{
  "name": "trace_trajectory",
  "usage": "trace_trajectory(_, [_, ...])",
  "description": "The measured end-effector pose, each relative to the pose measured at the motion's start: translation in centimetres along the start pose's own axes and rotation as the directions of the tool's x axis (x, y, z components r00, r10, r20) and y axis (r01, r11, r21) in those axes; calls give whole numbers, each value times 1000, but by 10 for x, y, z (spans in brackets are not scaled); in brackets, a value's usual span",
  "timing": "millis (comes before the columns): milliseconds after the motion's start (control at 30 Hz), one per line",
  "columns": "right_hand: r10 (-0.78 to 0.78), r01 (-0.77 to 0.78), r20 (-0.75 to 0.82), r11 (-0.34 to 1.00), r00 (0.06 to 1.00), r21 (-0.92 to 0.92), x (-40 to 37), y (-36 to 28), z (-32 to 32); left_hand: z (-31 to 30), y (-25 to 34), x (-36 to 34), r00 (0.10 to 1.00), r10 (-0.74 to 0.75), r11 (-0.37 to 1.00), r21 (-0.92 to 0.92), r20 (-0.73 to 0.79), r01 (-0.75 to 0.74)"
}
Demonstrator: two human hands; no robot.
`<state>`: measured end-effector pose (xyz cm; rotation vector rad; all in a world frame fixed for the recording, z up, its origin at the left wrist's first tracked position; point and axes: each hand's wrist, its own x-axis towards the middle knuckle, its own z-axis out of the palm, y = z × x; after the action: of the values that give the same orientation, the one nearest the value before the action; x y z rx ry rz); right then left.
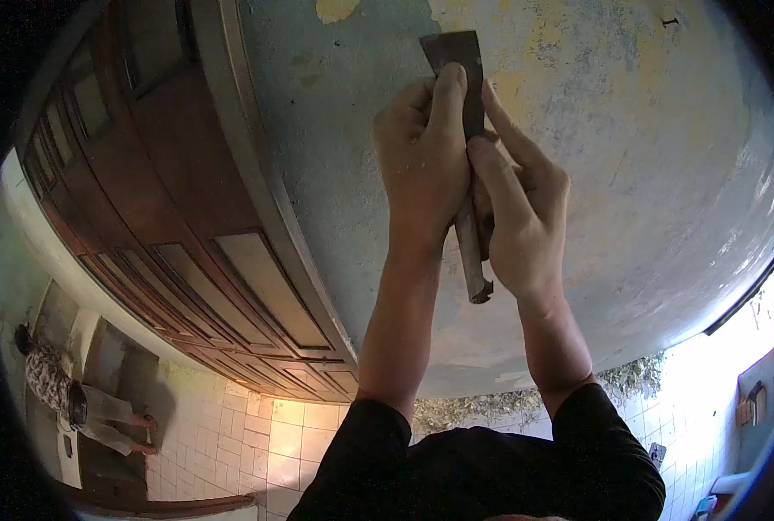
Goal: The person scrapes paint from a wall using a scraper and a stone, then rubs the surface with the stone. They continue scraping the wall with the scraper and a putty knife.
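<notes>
A scraper point(453, 45) with a flat, flared metal blade lies against the painted wall point(361, 174), its blade pointing toward the top of the view. My left hand point(422, 143) is closed around the scraper near the blade, the thumb pressed flat on the metal. Lower on the tool, my right hand point(526, 200) grips it too, thumb along the shaft and index finger stretched up beside the blade. The handle end sticks out below both hands, between my wrists. Around the blade the wall paint is patchy, with pale yellow areas showing through grey-blue.
A brown panelled wooden door point(196, 200) and its frame stand left of the wall. Flaky debris point(482, 412) lies along the wall's foot on the white tiled floor point(291, 443). At lower left, another person point(66, 391) stands. A small nail point(670, 23) juts from the wall.
</notes>
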<state>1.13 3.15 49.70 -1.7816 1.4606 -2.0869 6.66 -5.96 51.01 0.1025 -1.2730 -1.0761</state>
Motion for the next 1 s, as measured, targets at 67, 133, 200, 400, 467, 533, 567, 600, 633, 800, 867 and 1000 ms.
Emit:
trace_trajectory(67, [5, -5, 12, 1000, 1000, -19, -15, 8, -2, -6, -6, -14, 1000, -10, 1000, -6, -1, 10])
trace_trajectory(133, [37, -35, 42, 998, 998, -51, -37, 19, -4, -13, -22, -36, 999, -15, 997, 69, -37, 18])
trace_trajectory(200, [9, -7, 34, 999, 999, -52, -33, 23, -1, -12, -22, -33, 999, 2, 997, 83, -39, 1])
trace_trajectory(400, [-8, 9, 25, 999, 1000, -38, -6, 19, 1, -8, -7, -4, 1000, -18, 998, 66, 6, 17])
trace_trajectory(467, [38, -38, 55, 999, 998, 8, -21, 32, -2, -13, -24, -12, 998, 66, 991, 115, 20, -68])
trace_trajectory(533, [189, -202, 130, 975, 973, 94, -52, 55, -10, -21, -42, -43, 988, 96, 976, 206, -120, -70])
trace_trajectory(567, [290, -314, 172, 941, 941, 130, -77, 71, -17, -31, -55, -65, 973, 98, 965, 259, -210, -41])
trace_trajectory(600, [333, -359, 198, 927, 922, 113, -103, 87, -22, -42, -64, -92, 949, 99, 950, 313, -299, 0])
trace_trajectory(633, [370, -398, 222, 912, 902, 96, -128, 103, -28, -44, -66, -117, 913, -5, 977, 192, -408, 91])
trace_trajectory(800, [565, -743, 523, 631, 637, 223, -229, 158, -64, -63, -96, -220, 801, -110, 944, 190, -588, 269])
trace_trajectory(867, [600, -841, 590, 417, 540, 345, -256, 166, -72, -61, -98, -240, 800, -83, 912, 278, -594, 300])
trace_trajectory(1000, [623, -864, 638, 132, 454, 486, -285, 171, -78, -48, -105, -257, 771, -41, 912, 291, -635, 288])
